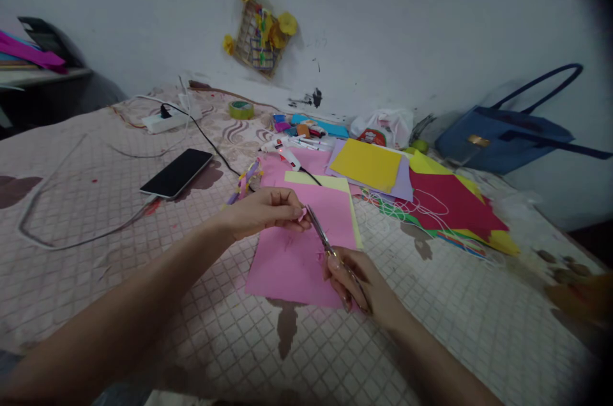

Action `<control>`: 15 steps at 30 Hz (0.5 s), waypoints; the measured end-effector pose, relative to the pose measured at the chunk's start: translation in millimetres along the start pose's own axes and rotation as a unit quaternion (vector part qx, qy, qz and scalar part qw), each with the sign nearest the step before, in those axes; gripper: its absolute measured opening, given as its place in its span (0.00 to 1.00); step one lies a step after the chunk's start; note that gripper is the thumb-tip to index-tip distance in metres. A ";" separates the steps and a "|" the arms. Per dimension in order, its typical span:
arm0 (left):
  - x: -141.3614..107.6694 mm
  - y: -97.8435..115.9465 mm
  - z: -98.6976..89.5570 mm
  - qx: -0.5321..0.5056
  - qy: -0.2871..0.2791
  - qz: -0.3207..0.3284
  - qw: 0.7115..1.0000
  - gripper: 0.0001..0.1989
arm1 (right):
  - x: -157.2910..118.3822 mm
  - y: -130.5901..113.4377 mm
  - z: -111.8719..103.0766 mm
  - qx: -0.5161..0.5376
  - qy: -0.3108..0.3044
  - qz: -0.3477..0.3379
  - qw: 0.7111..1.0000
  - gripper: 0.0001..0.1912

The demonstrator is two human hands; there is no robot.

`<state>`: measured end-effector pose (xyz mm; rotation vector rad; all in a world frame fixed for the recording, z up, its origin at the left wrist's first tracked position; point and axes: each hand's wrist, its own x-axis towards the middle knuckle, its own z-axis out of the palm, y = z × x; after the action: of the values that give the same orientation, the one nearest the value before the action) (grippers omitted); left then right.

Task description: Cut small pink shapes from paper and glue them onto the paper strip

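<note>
Left hand (271,208) held a pink scrap (302,214) in a tight pinch. Right hand (353,272) gripped scissors (322,233), tips beside the scrap. Pink sheet (282,269) lay beneath both hands; glue gun (288,157) and yellow sheet (366,165) lay beyond them.

scissors (322,233) over pink sheet (282,265)

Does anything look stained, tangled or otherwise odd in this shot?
Yes, two things. Black smudges mark the pale wall, looking like a stain, and white string lies in loose, messy loops toward the right, partly over the red sheet.
</note>
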<state>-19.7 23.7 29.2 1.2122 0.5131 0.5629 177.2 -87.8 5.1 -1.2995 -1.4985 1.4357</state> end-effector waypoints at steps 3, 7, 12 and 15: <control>0.3 -0.2 0.1 0.000 -0.003 0.001 1.000 0.06 | 0.2 -0.5 -1.3 -0.015 0.005 0.001 1.000 0.18; -0.1 0.9 2.1 0.007 -0.001 -0.001 1.000 0.06 | 1.4 -0.8 -2.2 -0.020 0.005 0.005 1.000 0.17; -0.4 0.9 3.5 0.010 -0.001 -0.002 1.000 0.05 | 1.8 -3.5 -1.2 -0.053 0.019 0.016 0.998 0.18; -0.3 0.3 2.9 0.007 -0.003 -0.001 1.000 0.05 | 1.4 -6.1 -0.3 -0.052 0.020 0.013 0.998 0.19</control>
<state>-18.0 21.6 30.3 1.2254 0.5138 0.5547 175.9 -85.7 10.8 -1.4056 -1.5524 1.3553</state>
